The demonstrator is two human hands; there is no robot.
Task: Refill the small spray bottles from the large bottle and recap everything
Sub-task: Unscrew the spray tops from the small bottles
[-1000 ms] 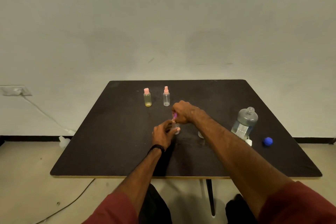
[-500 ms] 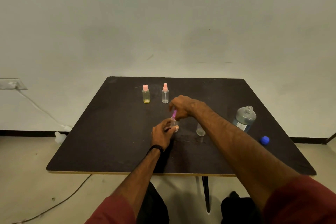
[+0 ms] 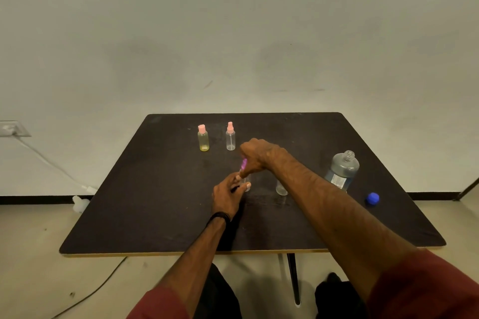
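Observation:
My left hand (image 3: 228, 195) grips a small clear bottle (image 3: 246, 184) standing at the middle of the dark table (image 3: 155, 202). My right hand (image 3: 259, 154) pinches its purple spray cap (image 3: 244, 163) above the bottle's mouth. Another small clear bottle (image 3: 281, 188) stands uncapped just to the right, partly behind my right forearm. The large bottle (image 3: 342, 171) of clear liquid stands open at the right, and its blue cap (image 3: 372, 198) lies beside it. At the back stand a yellowish bottle (image 3: 203, 138) and a clear spray bottle (image 3: 230, 137), both with pink tops.
The table's front edge (image 3: 233, 252) is close to my knees. A cable and wall socket (image 3: 13, 128) are at the left, with a white plug on the floor.
My right hand has lifted the purple cap slightly and shifted with it, while my left hand kept hold of the small bottle. The camera has tilted a little.

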